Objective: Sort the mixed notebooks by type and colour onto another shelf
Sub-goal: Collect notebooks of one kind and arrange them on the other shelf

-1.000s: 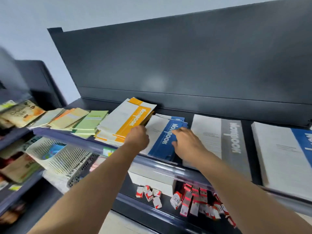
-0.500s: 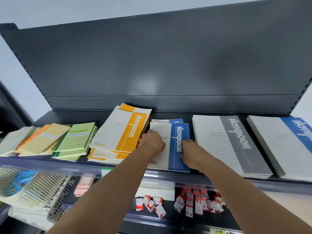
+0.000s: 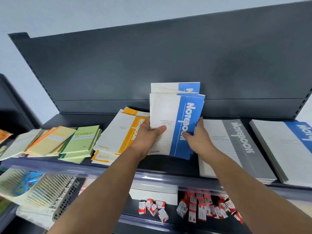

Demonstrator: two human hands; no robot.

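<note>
A stack of small blue-and-white notebooks (image 3: pixel 175 112) is lifted upright above the dark shelf (image 3: pixel 70 119). My left hand (image 3: pixel 147 134) grips its left edge, thumb on the white cover. My right hand (image 3: pixel 196 134) grips the right edge at the blue stripe. To the left lie the orange-and-white notebooks (image 3: pixel 121 134), then green Gambit notebooks (image 3: pixel 81 141) and yellow-orange notebooks (image 3: pixel 49 142). On the right lie a large grey-striped notebook stack (image 3: pixel 236 146) and a large blue-striped stack (image 3: pixel 287 146).
The shelf's dark back panel (image 3: pixel 168 65) rises right behind the lifted stack. A lower shelf holds small red-and-white boxes (image 3: pixel 199 210), a white box (image 3: pixel 155 193) and a white plastic basket (image 3: pixel 42 188) at the left.
Both hands closed on the blue notebook stack, which lay flat on the shelf, and raised it upright off the shelf. The camera swung right and closer.
</note>
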